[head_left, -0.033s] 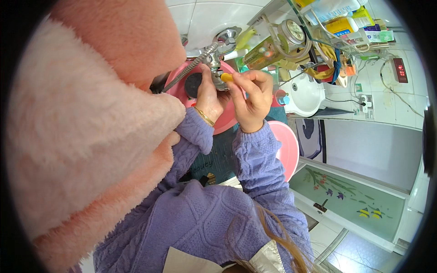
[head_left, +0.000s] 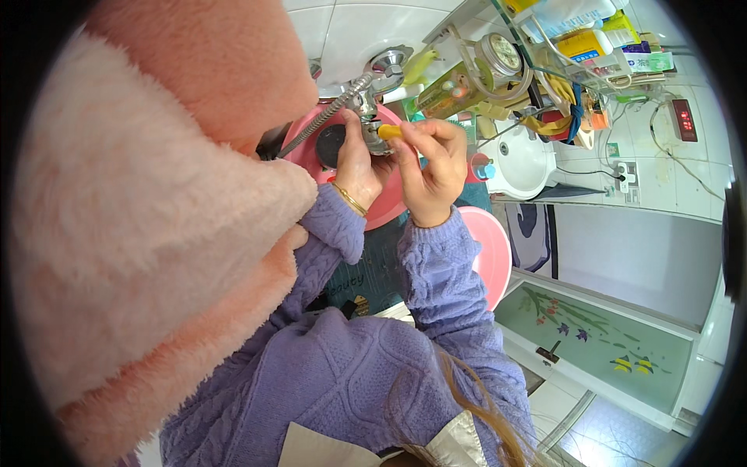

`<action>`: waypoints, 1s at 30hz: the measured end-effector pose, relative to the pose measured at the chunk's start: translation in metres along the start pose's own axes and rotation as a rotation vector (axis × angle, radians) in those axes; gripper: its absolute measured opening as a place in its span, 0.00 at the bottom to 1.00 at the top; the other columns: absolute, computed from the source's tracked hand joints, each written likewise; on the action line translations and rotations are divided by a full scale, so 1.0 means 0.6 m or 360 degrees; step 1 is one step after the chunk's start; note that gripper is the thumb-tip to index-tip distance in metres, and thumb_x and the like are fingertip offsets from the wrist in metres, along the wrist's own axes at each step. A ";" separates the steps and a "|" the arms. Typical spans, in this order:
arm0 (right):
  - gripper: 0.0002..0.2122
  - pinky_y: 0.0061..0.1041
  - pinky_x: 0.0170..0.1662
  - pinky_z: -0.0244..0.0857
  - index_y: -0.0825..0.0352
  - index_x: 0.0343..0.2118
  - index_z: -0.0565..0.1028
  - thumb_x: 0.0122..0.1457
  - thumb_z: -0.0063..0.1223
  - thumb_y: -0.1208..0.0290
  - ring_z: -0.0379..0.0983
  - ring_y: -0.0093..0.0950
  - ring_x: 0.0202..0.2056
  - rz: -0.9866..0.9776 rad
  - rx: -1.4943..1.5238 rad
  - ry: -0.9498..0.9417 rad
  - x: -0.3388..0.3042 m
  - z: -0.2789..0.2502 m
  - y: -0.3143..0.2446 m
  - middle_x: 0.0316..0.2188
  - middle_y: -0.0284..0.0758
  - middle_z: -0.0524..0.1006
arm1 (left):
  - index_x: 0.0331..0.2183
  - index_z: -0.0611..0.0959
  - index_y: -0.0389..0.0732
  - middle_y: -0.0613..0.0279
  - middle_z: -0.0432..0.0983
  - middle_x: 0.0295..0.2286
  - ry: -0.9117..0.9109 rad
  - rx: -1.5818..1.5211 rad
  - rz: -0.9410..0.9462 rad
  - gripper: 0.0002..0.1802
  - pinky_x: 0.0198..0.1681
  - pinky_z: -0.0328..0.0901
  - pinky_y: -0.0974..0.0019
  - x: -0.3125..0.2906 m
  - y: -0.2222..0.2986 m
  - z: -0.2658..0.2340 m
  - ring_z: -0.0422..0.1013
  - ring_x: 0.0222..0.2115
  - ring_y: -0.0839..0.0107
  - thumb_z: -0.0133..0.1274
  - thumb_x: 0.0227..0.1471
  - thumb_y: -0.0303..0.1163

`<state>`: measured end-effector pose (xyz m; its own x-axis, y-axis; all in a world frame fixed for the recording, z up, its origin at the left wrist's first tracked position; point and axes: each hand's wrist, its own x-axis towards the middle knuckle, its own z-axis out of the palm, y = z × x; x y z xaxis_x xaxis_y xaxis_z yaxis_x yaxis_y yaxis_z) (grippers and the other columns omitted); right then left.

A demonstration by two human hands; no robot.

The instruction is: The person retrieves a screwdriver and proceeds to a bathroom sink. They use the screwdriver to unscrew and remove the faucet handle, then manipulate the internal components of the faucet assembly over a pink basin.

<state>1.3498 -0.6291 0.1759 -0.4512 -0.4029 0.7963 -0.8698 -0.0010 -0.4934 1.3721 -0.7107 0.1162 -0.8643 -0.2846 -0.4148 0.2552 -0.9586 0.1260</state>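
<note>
My left hand (head_left: 359, 167), with a gold bangle at the wrist, is closed round the lower part of a chrome tap (head_left: 362, 105); its fingertips are mostly hidden behind the metal. Between the thumb and fingers of my right hand (head_left: 432, 171) is a short yellow handle (head_left: 389, 131). Its end meets the tap's chrome part beside my left hand, and I cannot make out what tip it has. A ribbed metal hose (head_left: 323, 117) runs down from the tap to the left. Below both hands sits a pink basin (head_left: 385, 208), with a round dark object (head_left: 330, 146) in it.
Pink plush fabric (head_left: 156, 194) fills the left side. A second pink basin (head_left: 492, 257) stands right of my forearm. Farther right are a white washbasin (head_left: 523, 159) and a glass shelf (head_left: 545, 54) crowded with bottles and tubes. A door (head_left: 591, 335) with painted flowers is at lower right.
</note>
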 end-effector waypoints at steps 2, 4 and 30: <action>0.17 0.25 0.38 0.67 0.69 0.39 0.74 0.42 0.59 0.84 0.71 0.34 0.34 0.0097 0.0047 0.0052 0.000 0.002 0.001 0.34 0.40 0.72 | 0.32 0.72 0.43 0.66 0.71 0.24 0.0027 0.0009 -0.0003 0.28 0.23 0.69 0.72 -0.002 0.002 0.003 0.71 0.23 0.74 0.34 0.55 0.58; 0.17 0.25 0.38 0.67 0.69 0.39 0.74 0.42 0.58 0.85 0.71 0.34 0.35 0.0060 0.0086 -0.0014 0.001 -0.001 0.003 0.36 0.41 0.72 | 0.32 0.72 0.42 0.65 0.71 0.23 0.0037 -0.0016 0.0017 0.29 0.24 0.69 0.72 -0.002 0.003 0.006 0.71 0.23 0.74 0.33 0.55 0.59; 0.15 0.25 0.34 0.66 0.68 0.34 0.73 0.40 0.61 0.82 0.71 0.34 0.32 -0.0172 -0.0155 -0.0092 0.018 0.001 0.002 0.31 0.39 0.72 | 0.34 0.72 0.42 0.64 0.72 0.25 -0.0174 -0.0053 0.0013 0.29 0.30 0.71 0.68 0.012 0.003 -0.020 0.72 0.27 0.71 0.33 0.55 0.59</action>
<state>1.3441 -0.6338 0.1836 -0.3444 -0.4573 0.8199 -0.9291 0.0407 -0.3676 1.3715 -0.7145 0.1028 -0.9038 -0.2921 -0.3128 0.2750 -0.9564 0.0985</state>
